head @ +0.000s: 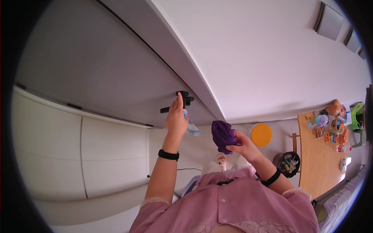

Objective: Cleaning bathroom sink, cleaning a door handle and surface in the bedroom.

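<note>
My left hand (177, 118) is raised against the black lever handle (165, 110) of a grey door (96, 55), its fingers over the handle's base. A blue-and-white object (193, 128) sticks out below the palm, held by the thumb; the hand hides much of it, and its kind is unclear. Next to the lever is a small black knob (190, 99). My right hand (244, 147) grips a bunched purple cloth (222, 137) in front of my body, apart from the door.
White cabinets (113, 139) stand to the left. On the floor are an orange-topped round stool (261, 134) and a black bin (288, 164) containing rubbish. At right, a wooden table (316, 163) bears bottles and small items. A cable (188, 169) crosses the floor.
</note>
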Motion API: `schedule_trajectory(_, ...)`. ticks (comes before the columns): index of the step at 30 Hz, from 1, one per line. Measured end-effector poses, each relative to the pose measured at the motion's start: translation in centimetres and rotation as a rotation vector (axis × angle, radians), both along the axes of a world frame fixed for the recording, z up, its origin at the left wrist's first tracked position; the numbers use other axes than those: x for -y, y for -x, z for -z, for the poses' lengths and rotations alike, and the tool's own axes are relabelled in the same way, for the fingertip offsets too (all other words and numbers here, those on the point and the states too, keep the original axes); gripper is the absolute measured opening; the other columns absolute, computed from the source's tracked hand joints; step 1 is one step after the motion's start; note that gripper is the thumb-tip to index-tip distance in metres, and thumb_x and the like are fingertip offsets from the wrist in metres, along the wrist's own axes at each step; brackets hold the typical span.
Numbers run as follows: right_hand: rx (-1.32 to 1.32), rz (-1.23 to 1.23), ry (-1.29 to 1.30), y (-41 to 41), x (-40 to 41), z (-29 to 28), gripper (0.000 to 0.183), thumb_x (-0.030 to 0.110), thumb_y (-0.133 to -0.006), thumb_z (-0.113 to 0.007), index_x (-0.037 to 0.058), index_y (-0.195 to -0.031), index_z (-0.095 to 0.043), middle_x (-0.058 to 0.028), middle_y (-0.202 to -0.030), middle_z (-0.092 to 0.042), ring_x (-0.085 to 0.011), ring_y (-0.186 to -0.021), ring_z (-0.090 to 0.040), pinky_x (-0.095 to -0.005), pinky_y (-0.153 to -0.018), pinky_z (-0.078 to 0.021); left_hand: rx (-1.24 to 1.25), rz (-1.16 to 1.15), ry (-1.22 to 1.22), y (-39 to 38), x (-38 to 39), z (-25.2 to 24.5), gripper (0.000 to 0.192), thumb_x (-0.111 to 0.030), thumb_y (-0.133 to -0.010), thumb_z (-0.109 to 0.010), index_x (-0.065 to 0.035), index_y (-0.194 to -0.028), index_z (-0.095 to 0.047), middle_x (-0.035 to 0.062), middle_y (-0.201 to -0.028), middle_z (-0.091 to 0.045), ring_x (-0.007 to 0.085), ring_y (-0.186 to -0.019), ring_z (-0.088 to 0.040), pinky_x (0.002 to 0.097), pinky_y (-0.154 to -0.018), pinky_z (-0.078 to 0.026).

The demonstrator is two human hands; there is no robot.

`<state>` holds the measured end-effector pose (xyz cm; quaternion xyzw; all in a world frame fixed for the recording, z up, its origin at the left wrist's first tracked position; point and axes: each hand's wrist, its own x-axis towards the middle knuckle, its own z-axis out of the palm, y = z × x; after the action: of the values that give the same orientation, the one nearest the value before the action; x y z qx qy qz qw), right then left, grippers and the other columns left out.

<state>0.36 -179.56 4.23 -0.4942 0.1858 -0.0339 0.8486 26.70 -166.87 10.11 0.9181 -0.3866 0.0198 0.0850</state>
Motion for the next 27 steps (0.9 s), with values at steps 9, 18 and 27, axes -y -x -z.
schedule_trajectory(9,-0.001,0.144,0.016,-0.1,-2.7,-2.1,0.038,0.006,-0.081,-0.076,0.0017,-0.115,-0.059,-0.0015,-0.098,-0.063,-0.0108,-0.090,-0.060,-0.0274,-0.083,-0.0497,-0.106,0.114,0.175,-0.6,-1.6,0.2,0.095,-0.007,-0.079,-0.073,-0.0170,-0.156,-0.018,0.0100,-0.149,-0.044,0.0337,-0.134,-0.042,0.0404,-0.102,-0.047)
schedule_trajectory(18,-0.025,0.243,0.074,0.5,-4.6,-2.3,0.039,0.007,-0.080,-0.077,0.0013,-0.115,-0.059,-0.0026,-0.099,-0.063,-0.0106,-0.090,-0.061,-0.0260,-0.080,-0.0501,-0.372,0.322,0.272,2.7,-5.7,-1.7,0.085,-0.001,-0.074,-0.074,-0.0126,-0.150,-0.037,0.0140,-0.138,-0.055,0.0292,-0.109,-0.058,0.0373,-0.090,-0.049)
schedule_trajectory(27,0.205,0.165,0.147,-4.1,-6.2,-4.6,0.061,0.014,-0.078,-0.083,0.0009,-0.127,-0.050,-0.0034,-0.109,-0.058,-0.0115,-0.093,-0.060,-0.0277,-0.082,-0.0504,-0.716,0.494,0.641,7.1,-5.9,-1.9,0.101,-0.012,-0.067,-0.087,-0.0045,-0.149,-0.030,0.0179,-0.134,-0.055,0.0257,-0.111,-0.061,0.0361,-0.094,-0.050)
